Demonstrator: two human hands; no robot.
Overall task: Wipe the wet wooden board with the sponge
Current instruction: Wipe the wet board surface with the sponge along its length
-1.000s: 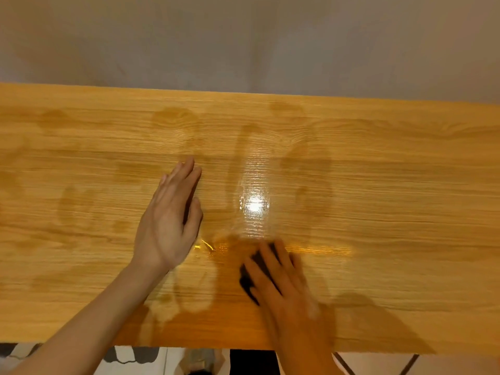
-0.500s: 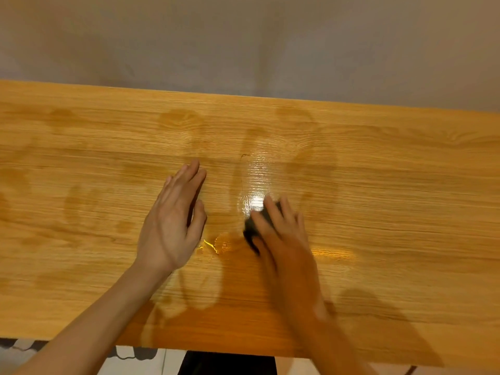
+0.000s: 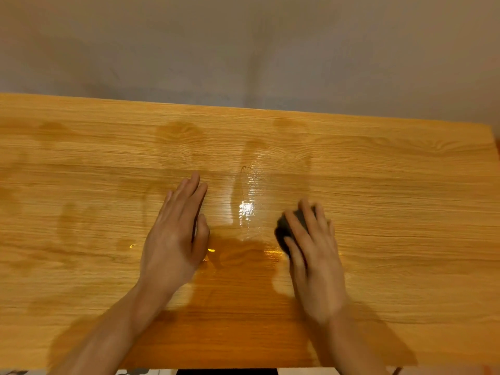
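A wide wooden board (image 3: pixel 392 201) fills the view, with dark damp patches and a glossy wet streak (image 3: pixel 250 196) at its middle. My right hand (image 3: pixel 313 255) presses a dark sponge (image 3: pixel 284 228) flat on the board, just right of the streak; only the sponge's left and far edges show under my fingers. My left hand (image 3: pixel 176 239) lies flat on the board to the left of the streak, fingers together, holding nothing.
A plain grey wall (image 3: pixel 243 50) rises right behind the board's far edge. The board's right end (image 3: pixel 495 147) shows at the far right. A strip of floor (image 3: pixel 140 371) is visible below the near edge.
My right hand has slid the sponge away from me and then to the right, across the wet streak. My left hand has stayed put. The camera has shifted slightly.
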